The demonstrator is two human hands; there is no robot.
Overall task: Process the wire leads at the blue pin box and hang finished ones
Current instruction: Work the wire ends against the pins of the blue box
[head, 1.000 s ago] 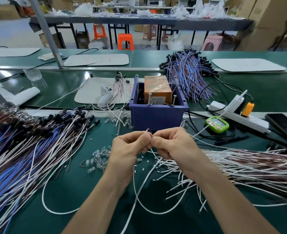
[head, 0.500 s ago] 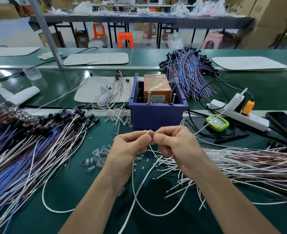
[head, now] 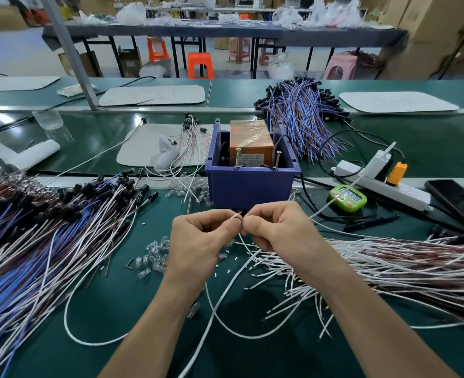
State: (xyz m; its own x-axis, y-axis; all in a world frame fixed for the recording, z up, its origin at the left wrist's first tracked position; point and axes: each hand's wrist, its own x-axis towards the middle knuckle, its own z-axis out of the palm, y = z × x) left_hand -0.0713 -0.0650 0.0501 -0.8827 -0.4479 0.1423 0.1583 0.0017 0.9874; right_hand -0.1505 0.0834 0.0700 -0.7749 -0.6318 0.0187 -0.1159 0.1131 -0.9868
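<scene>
We held one white wire lead (head: 235, 215) by its end, just on the near side of the blue pin box (head: 250, 184). Our left hand (head: 201, 241) pinched it between thumb and forefinger. Our right hand (head: 277, 230) was curled tight against it, its fingertips closing on the same tip. The rest of the lead seemed to drop below our hands onto the green bench (head: 132, 309), but among the loose loops there we could not tell which one was ours.

The box stood upright, with two pins (head: 237, 158) rising at its near wall in front of an orange block (head: 250, 137). We judged that the end was being readied for those pins and had not yet been offered to them.

Several things could have gone wrong from there:
- The tip was short and fine, so a loose pinch might have let it slip or splayed its strands.
- The trailing length lay close to the pile of white leads (head: 389, 266) on the right, so lifting it could have dragged neighbours along.
- The small clear bulbs (head: 154, 255) lay scattered just left of our wrist and might have been swept aside.
- A cable ran from the box toward the power strip (head: 383, 184), so careless contact at the pins looked unwise.

We could not see where finished leads were hung.
</scene>
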